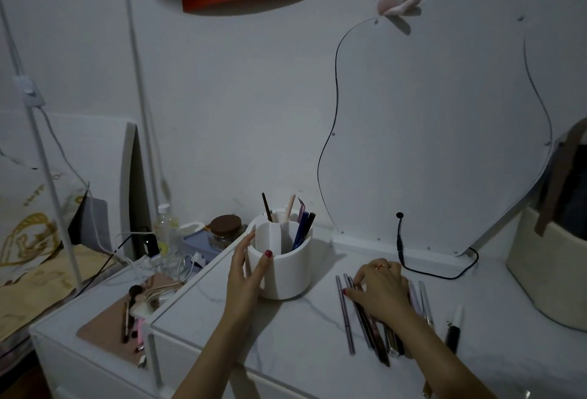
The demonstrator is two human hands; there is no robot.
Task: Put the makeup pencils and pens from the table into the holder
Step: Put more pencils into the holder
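Observation:
A white round holder (pixel 284 266) with inner dividers stands on the white table (pixel 301 335); several pens and brushes stick up from its back compartments. My left hand (pixel 246 268) cups the holder's left side, thumb on the front wall. To the right, several makeup pencils (pixel 365 319) lie side by side on the table. My right hand (pixel 381 287) rests flat on top of them, fingers spread, and hides their middle part. A black-and-white pen (pixel 454 327) lies apart at the right.
A wavy mirror (pixel 444 128) leans on the wall behind, with a black cable (pixel 413 266) trailing onto the table. A cream basket (pixel 549 271) stands at the right edge. A lower side cabinet (pixel 127 313) at the left holds brushes, a bottle and a jar.

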